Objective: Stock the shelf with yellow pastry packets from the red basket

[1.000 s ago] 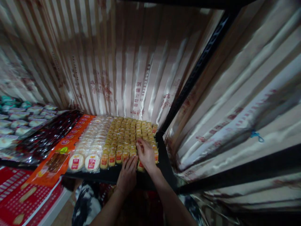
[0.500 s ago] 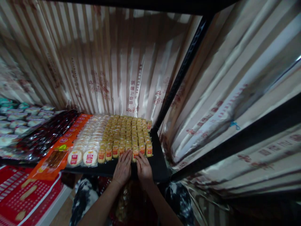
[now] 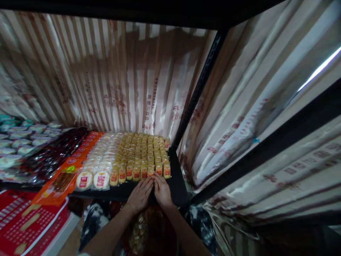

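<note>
Small yellow wrapped cakes [image 3: 136,173] with red and orange labels stand in tight rows on a black shelf [image 3: 117,193]. Both hands are together at the front of these rows. My left hand [image 3: 140,195] has its fingers stretched forward, tips at the lower edge of one front packet [image 3: 151,170]. My right hand [image 3: 162,191] meets it from the right, fingers extended against the same packet's base. That packet sits slightly higher than its neighbours. Neither hand is wrapped around anything; the thumbs are partly hidden. Below the hands is a clear bag of similar packets [image 3: 138,233].
Left of the cakes are round white wrapped biscuits [image 3: 101,180], an orange snack bag [image 3: 62,181], dark glossy packs [image 3: 55,149] and white packets [image 3: 20,142]. A red basket [image 3: 53,222] is at lower left. A black post [image 3: 198,90] rises at the shelf's right corner, before printed curtains [image 3: 133,71].
My hands have drawn closer together, with fingertips now lower on the packet's front. The packet between them has moved back into line with the rows. The view has shifted slightly.
</note>
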The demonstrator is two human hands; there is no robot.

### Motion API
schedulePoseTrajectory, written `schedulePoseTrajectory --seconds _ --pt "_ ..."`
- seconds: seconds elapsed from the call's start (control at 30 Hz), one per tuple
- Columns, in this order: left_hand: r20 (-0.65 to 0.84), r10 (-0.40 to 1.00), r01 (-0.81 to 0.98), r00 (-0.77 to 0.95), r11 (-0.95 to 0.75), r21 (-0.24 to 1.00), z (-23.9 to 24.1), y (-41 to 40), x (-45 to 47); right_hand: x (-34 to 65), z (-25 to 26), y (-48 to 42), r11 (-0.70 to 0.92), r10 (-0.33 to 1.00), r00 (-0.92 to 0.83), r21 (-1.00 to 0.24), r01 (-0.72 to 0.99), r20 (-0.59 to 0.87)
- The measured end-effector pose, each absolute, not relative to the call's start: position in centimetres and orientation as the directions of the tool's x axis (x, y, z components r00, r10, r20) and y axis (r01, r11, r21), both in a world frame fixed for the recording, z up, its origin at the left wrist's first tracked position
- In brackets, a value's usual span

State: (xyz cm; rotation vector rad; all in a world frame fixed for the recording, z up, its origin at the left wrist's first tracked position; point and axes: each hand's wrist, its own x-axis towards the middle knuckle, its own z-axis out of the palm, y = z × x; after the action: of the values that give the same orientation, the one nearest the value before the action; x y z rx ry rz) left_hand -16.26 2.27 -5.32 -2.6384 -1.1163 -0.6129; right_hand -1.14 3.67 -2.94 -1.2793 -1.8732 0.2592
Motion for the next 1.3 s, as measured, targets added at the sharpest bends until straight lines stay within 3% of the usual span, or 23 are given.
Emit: schedulePoseTrajectory --seconds 0.17,0.37,0.67,1.0,1.3 --pt "0.463 0.650 0.724 0.602 -0.689 0.024 -5.4 2.4 -15.7 -1.8 -2.3 3.6 0.370 0.888 -0.040 -0.659 0.655 0.459" --pt "0.513 0.651 0.728 0.559 -0.682 0.071 -6.5 3.1 -14.8 -2.0 -1.6 4.1 0.358 0.900 -0.053 -0.662 0.659 0.433" --pt "0.438 0.729 0.759 0.525 -0.634 0.146 -4.9 2.5 -14.4 -2.1 3.2 5.0 0.435 0.818 -0.161 -0.411 0.802 0.552" --pt "0.388 0.776 0.794 0.498 -0.588 0.156 -4.7 2.3 -14.2 -4.0 4.5 9.0 0.415 0.872 -0.278 -0.308 0.856 0.403" --pt "0.335 0.800 0.816 0.497 -0.562 0.131 -4.8 2.4 -14.0 -4.7 5.4 12.8 0.324 0.911 -0.213 -0.295 0.899 0.353"
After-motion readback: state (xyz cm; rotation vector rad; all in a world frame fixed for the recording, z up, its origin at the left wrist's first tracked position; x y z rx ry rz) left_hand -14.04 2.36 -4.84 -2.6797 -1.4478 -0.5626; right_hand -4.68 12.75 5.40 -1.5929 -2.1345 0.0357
